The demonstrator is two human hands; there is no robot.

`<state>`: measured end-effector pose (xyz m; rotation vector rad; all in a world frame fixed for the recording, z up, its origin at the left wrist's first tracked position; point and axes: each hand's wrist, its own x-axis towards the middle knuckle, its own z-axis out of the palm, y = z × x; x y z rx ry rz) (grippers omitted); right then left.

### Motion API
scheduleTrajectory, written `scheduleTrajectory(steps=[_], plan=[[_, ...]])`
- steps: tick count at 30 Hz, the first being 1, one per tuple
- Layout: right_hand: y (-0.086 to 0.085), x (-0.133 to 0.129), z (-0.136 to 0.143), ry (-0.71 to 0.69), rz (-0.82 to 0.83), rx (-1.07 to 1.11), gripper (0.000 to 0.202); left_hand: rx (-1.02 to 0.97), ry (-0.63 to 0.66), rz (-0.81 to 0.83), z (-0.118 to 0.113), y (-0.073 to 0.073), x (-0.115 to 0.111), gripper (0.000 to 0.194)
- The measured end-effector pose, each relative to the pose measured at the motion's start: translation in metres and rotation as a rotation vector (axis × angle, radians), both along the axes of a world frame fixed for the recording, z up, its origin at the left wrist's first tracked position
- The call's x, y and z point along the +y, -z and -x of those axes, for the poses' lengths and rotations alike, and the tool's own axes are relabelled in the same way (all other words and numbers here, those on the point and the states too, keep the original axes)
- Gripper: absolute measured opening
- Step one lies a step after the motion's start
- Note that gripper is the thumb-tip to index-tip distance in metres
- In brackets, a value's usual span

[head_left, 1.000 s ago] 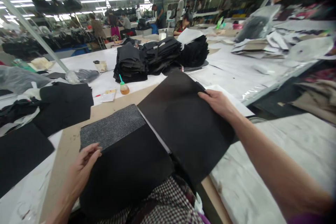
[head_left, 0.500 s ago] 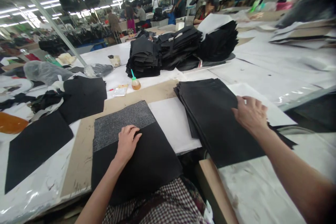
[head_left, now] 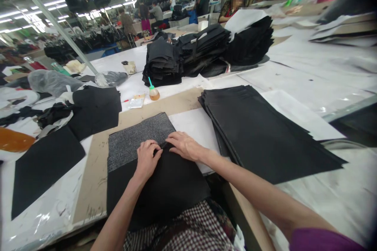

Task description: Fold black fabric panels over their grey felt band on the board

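Note:
A black piece (head_left: 165,188) lies in front of me, with a grey textured panel (head_left: 138,135) along its far part. My left hand (head_left: 147,159) rests at the border between the two, its fingers curled together on the black edge. Close beside it, my right hand (head_left: 184,146) has its thumb and fingers at the same edge, where the black material is slightly raised. Both hands appear to pinch that edge. To the right lies a stack of black sheets (head_left: 265,133), touched by neither hand.
Bundles of black pieces (head_left: 206,49) stand at the back. A small bottle (head_left: 154,93) with a green tip is beyond the beige board (head_left: 91,176). Black pieces (head_left: 47,168) and an orange object (head_left: 14,140) lie at left. A person (head_left: 232,6) is at the far side.
My right hand has left the stack of black sheets and come left to the black edge beside my left hand. The black material there is now slightly lifted.

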<state>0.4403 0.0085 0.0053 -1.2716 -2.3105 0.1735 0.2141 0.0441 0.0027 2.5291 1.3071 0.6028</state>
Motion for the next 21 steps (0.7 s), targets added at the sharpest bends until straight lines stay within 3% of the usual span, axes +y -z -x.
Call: scheduleTrajectory(steps=[4, 8, 10, 13, 15, 21], plan=[[-0.004, 0.006, 0.000, 0.031, -0.008, -0.056, 0.041, 0.003, 0.144, -0.090, 0.004, -0.006, -0.012, 0.005], [-0.015, 0.010, -0.005, -0.085, 0.062, -0.041, 0.028, 0.028, 0.289, -0.079, 0.011, -0.007, -0.014, 0.008], [-0.017, 0.015, -0.006, -0.080, 0.173, -0.010, 0.030, -0.006, 0.220, -0.021, 0.014, -0.006, -0.009, 0.007], [-0.014, 0.024, -0.009, 0.015, 0.303, 0.053, 0.056, -0.069, 0.048, 0.102, 0.014, -0.004, -0.002, 0.046], [-0.011, 0.030, -0.014, 0.019, 0.317, 0.095, 0.063, -0.088, 0.011, 0.160, 0.012, -0.005, 0.003, 0.059], [0.004, 0.038, -0.028, -0.040, 0.224, 0.212, 0.021, -0.090, 0.084, 0.079, 0.003, -0.001, 0.014, 0.022]])
